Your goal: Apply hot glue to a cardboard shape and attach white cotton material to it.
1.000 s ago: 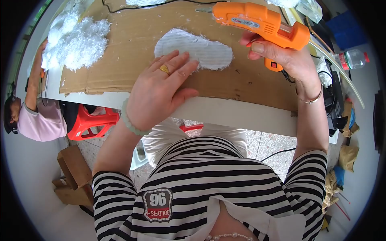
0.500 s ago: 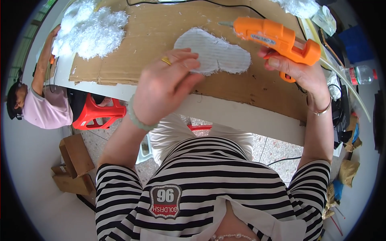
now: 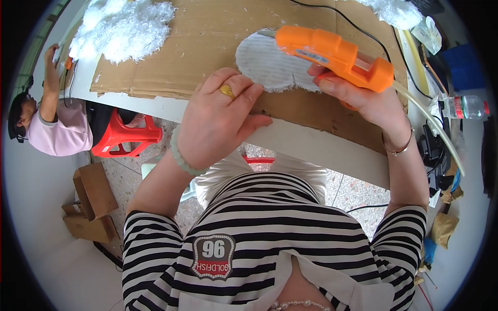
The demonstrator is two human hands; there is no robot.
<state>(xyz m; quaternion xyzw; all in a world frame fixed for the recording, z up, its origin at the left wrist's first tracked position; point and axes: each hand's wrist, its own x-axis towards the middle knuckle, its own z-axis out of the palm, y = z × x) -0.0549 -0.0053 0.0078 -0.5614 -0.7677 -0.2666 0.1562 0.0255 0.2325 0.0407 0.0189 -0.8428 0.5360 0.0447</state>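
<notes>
My right hand [image 3: 365,103] grips an orange glue gun [image 3: 324,52] with its fingers round the handle. A pale glue stick [image 3: 433,114] trails from the gun's back end. The nozzle points left, over the far part of a white, sole-shaped fabric piece [image 3: 262,59] with faint stripes and fuzzy edges. The gun and my right hand cover the piece's right part. My left hand [image 3: 215,114] rests at the near left edge of the fabric, its thumb apart from the fingers and nothing visible held. Under the piece lies a brown cardboard sheet [image 3: 202,39].
Fluffy white pieces [image 3: 124,31] are heaped at the far left, with more white fluff [image 3: 397,13] at the far right. A black cord [image 3: 355,23] crosses the cardboard. A plastic bottle [image 3: 469,107] is at the right. Another person [image 3: 62,127] sits left near a red stool [image 3: 127,137].
The glue gun has moved left, bringing its nozzle over the fabric piece. My left hand has drawn nearer to me, off the top of the piece to its near edge.
</notes>
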